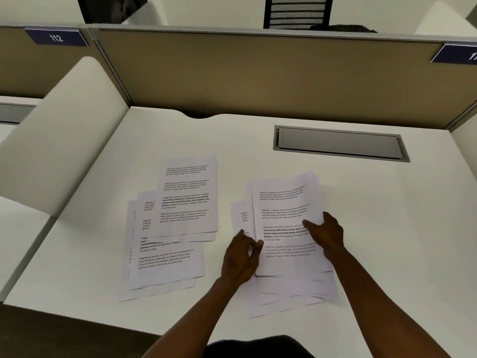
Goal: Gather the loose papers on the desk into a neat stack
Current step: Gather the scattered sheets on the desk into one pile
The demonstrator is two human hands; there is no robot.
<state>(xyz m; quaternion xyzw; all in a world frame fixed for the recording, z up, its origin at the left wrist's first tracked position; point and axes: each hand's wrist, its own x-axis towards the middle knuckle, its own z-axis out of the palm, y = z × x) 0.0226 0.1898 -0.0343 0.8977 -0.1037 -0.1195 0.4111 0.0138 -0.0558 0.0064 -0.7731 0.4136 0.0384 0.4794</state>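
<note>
Two groups of printed white sheets lie on the white desk. The left group is spread out, several sheets overlapping at slight angles. The right group is a rough pile with edges fanned out at the bottom. My left hand pinches the left edge of the right pile's top sheets. My right hand grips the pile's right edge, thumb lying on the top sheet. The lower sheets of the pile are mostly hidden under the top one.
A grey cable tray lid is set into the desk behind the right pile. A tan partition closes the back, and a white divider rises on the left. A black chair stands beyond the partition.
</note>
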